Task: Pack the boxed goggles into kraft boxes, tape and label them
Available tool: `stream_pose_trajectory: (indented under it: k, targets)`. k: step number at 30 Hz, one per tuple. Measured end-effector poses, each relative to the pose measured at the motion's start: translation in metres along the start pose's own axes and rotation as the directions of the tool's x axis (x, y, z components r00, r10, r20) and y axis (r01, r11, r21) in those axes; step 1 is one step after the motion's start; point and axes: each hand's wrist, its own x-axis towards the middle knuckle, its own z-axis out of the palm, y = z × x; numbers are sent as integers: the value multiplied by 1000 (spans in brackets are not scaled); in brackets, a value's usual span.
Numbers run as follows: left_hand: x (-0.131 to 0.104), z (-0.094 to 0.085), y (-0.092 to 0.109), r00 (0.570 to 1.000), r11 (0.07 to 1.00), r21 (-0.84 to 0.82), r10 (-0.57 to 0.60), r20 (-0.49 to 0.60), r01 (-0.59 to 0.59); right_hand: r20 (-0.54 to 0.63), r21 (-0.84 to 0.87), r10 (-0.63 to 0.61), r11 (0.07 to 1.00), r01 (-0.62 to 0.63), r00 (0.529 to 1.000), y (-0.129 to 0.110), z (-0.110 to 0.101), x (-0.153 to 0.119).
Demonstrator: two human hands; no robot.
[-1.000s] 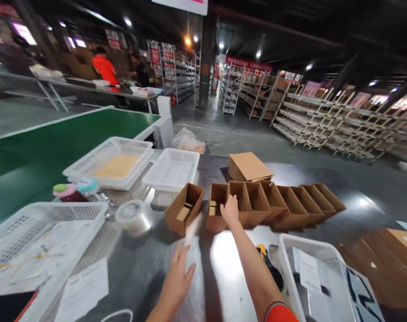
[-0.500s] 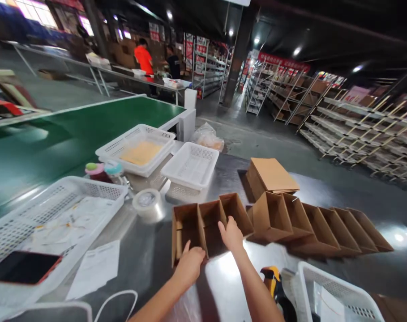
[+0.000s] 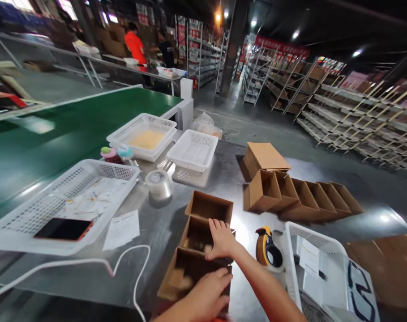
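Three open brown cardboard boxes stand in a line on the metal table, running from the far box [image 3: 212, 206] through the middle box [image 3: 193, 232] to the near box [image 3: 173, 273]. My left hand [image 3: 208, 290] lies over the near box's right side, its fingers apart. Across the middle box's right edge rests my right hand [image 3: 221, 239], fingers spread, with the thumb by the wall between the middle and near boxes. Whether the fingertips press on the cardboard is hard to tell. A row of open boxes [image 3: 300, 197] stands farther right, touching one another.
A tape dispenser [image 3: 268, 250] and a white basket [image 3: 292, 273] are at the right. Clear tape [image 3: 158, 184], a paper slip [image 3: 122, 229], a white cable [image 3: 144, 268] and a basket with a phone [image 3: 64, 229] are at left. Flat cardboard [image 3: 268, 155] is stacked behind.
The three boxes have turned and moved nearer to me, away from the row at the right. Both hands have moved with them, and the view has shifted.
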Motion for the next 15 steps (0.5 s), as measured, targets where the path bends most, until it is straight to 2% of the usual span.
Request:
stream_pose_trajectory:
  k: [3,6,8,10,13,15]
  targets:
    - [-19,-1,-15,975,990,133,76,-207,-49,-4,-71,-75,995,74,997,7,-6,-11]
    - [-27,1,-47,899,944,315,49,-436,102,-21,-78,-85,993,83,996,19,-5,-15]
    - [-25,7,-69,868,899,378,-5,-496,221,-67,-51,-107,993,104,992,25,1,-17]
    - [-21,16,-87,854,859,422,-33,-519,290,-123,-30,-149,989,146,981,25,9,-21]
    - [-14,31,-110,813,830,479,55,-580,286,-212,-30,-212,977,211,954,23,16,-30]
    - [-11,35,-126,791,833,504,142,-595,229,-315,6,-182,981,194,932,34,15,-43]
